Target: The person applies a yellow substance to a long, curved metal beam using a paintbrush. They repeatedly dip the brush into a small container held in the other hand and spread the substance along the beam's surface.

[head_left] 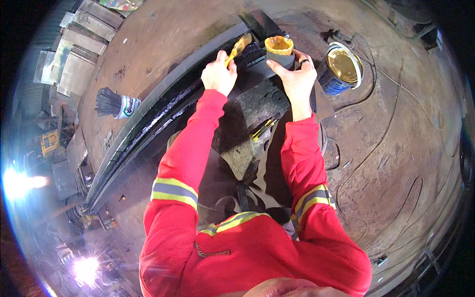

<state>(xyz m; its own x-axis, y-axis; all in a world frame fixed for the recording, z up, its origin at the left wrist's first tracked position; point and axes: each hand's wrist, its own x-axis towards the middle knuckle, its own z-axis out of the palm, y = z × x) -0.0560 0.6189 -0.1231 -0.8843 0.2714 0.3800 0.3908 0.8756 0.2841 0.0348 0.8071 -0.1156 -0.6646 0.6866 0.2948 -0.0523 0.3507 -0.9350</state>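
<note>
My left hand point(219, 74) is closed round the yellow handle of a paintbrush point(240, 45), whose bristles point up and away to the right. A dark metal beam point(163, 101) runs beneath it, from the lower left to the top middle. In my right hand point(298, 76) is a small grey cup point(281, 59), gripped round its side, with yellow-brown paint coating its rim and inside. The brush head is a short way left of the cup and apart from it. Right of that hand stands an open paint can point(342, 68) with a golden-brown top and a white handle.
A container of welding rods point(118, 105) stands left of the beam. Flat metal plates point(79, 47) lie at the upper left. Yellow-and-black tools point(263, 129) rest between my legs. Cables point(391, 123) trail over the floor at right. Bright glare point(85, 270) shows at lower left.
</note>
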